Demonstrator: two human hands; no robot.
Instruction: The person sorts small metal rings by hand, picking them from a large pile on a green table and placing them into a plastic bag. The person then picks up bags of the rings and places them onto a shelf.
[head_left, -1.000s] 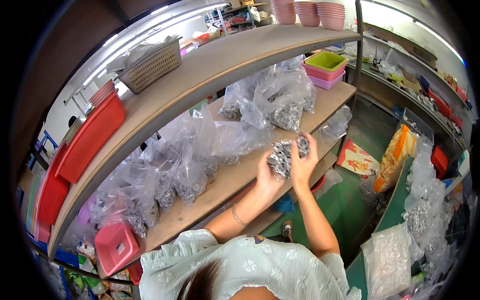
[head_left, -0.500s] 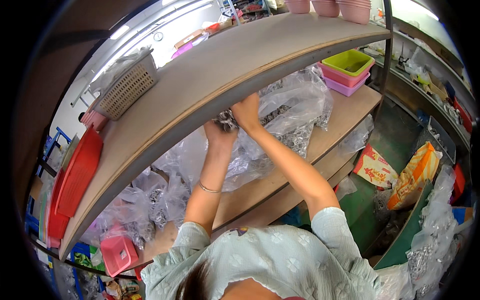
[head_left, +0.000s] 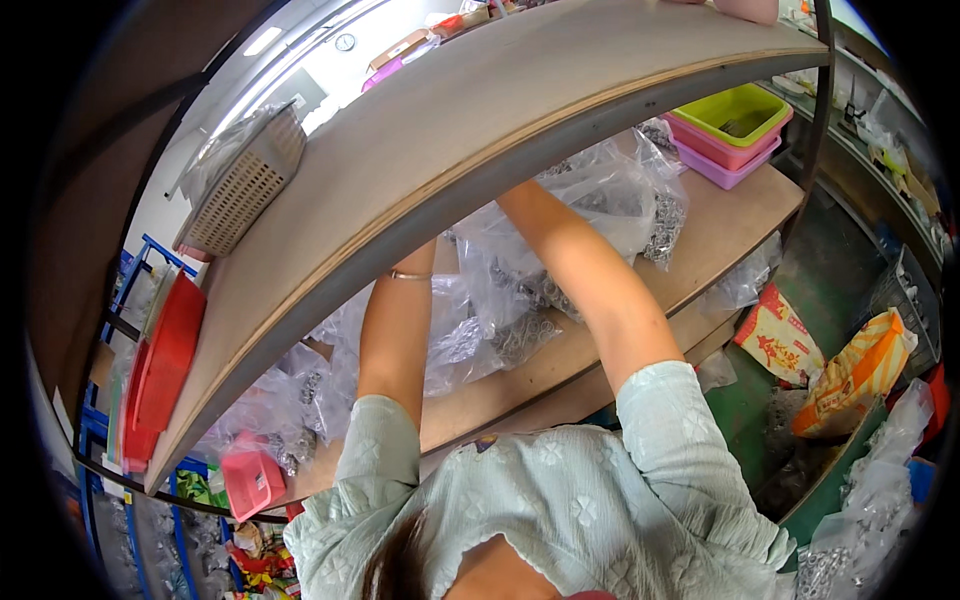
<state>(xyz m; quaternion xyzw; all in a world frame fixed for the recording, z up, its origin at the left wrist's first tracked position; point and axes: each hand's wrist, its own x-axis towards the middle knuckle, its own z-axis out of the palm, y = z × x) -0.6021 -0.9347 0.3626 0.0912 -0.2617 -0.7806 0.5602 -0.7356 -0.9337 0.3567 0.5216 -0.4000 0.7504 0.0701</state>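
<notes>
Two bare forearms, left and right, are raised into the middle shelf; both hands are hidden behind the upper shelf board, so their grip cannot be told. Clear bags of small metal parts are heaped there, seemingly being stowed. Three stacked tubs are counted, one green, two pink.

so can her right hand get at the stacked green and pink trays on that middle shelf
Probably yes. The right forearm already reaches onto the same shelf, and bare board lies between the clear bags and the stacked trays. Both hands are hidden behind the upper shelf.
</notes>
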